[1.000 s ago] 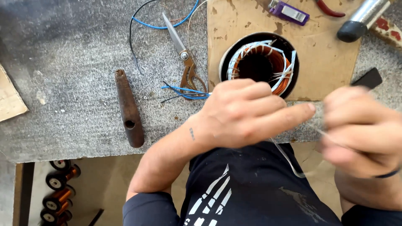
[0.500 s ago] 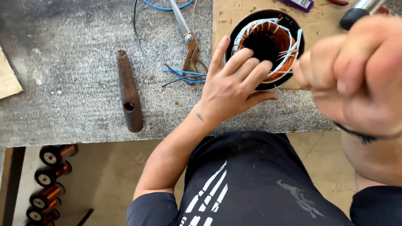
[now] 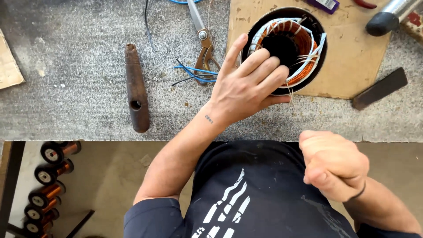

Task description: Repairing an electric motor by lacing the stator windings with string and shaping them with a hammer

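Grey worktop [image 3: 79, 88] carries the stator [image 3: 284, 48]; left hand [image 3: 246, 86] lies released on its 8 o'clock rim, so press firmly while the clenched right hand [image 3: 335, 165] draws evenly, holding what I cannot tell.

The left hand [image 3: 246, 86] covers the near rim of the motor stator [image 3: 286, 48]. Above it, the scissors [image 3: 200, 39] run off the top edge. Can't tell what the right hand [image 3: 332, 165] is gripping, if anything.

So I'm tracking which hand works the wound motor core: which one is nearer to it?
Left. The left hand rests on the motor core, fingers on its copper windings. The right hand, a closed fist, is off the bench, apart from it.
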